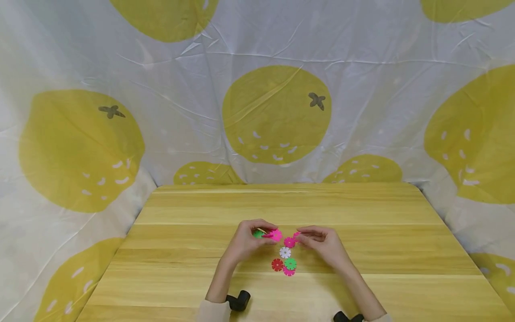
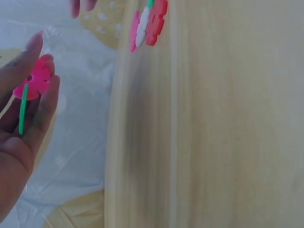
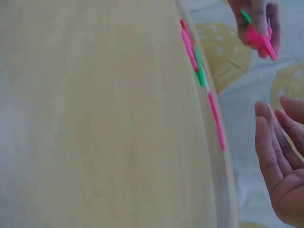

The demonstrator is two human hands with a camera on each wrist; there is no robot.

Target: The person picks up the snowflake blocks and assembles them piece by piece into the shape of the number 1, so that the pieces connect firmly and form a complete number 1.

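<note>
Joining small notched discs seems to be the step in hand, judging by the little cluster held above the tabletop [image 1: 181,255]. The left hand [image 1: 249,239] pinches a bright pink disc [image 1: 276,235], with a green disc [image 2: 23,111] set edge-on to it, apparently slotted in. The right hand [image 1: 322,245] grips nothing that shows; its thumb and fingers stand apart, above a half-hidden pink disc [image 1: 297,235]. Loose on the tabletop between the forearms lie a deep pink disc [image 1: 289,242], a white disc [image 1: 285,252], a red disc [image 1: 277,264] and a mint disc [image 1: 290,263] overlapping a lower pink disc [image 1: 289,272]. The next move probably calls for the right hand to pinch one loose piece by its rim, then line its notch up with a free notch on the steadied cluster.
</note>
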